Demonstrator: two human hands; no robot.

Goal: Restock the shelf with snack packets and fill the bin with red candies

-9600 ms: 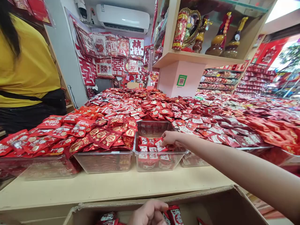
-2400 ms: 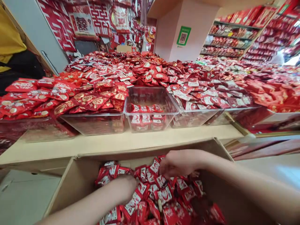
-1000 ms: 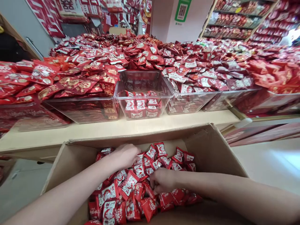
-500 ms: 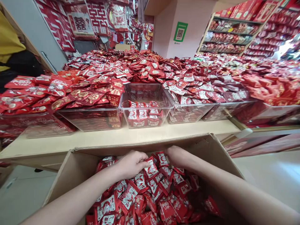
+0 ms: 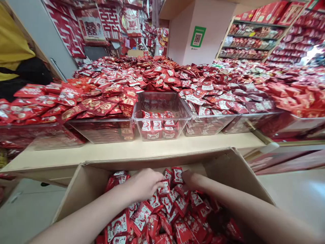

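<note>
An opened cardboard box [image 5: 106, 163] holds a loose heap of small red-and-white candy packets [image 5: 142, 217]. My left hand [image 5: 147, 183] is inside it, thumb and fingers pinched on one candy packet [image 5: 164, 187] above the heap. To its right, my right hand [image 5: 193, 180] reaches down near the far wall of the box, fingers curled and mostly hidden. Against those fingers stands another candy packet [image 5: 177, 175], apparently in their grip.
Behind the box, a cream counter ledge [image 5: 114, 152] carries clear plastic bins. The middle bin [image 5: 162, 119] has neat stacks of similar packets low inside. Heaped red packets [image 5: 101, 101] fill the bins around it. A pillar [image 5: 180, 37] rises behind; a person in yellow [image 5: 15, 40] is at left.
My left hand has turned slightly, and the packet in it has tipped flatter. The right hand has hardly moved. The whole view has shifted a little.
</note>
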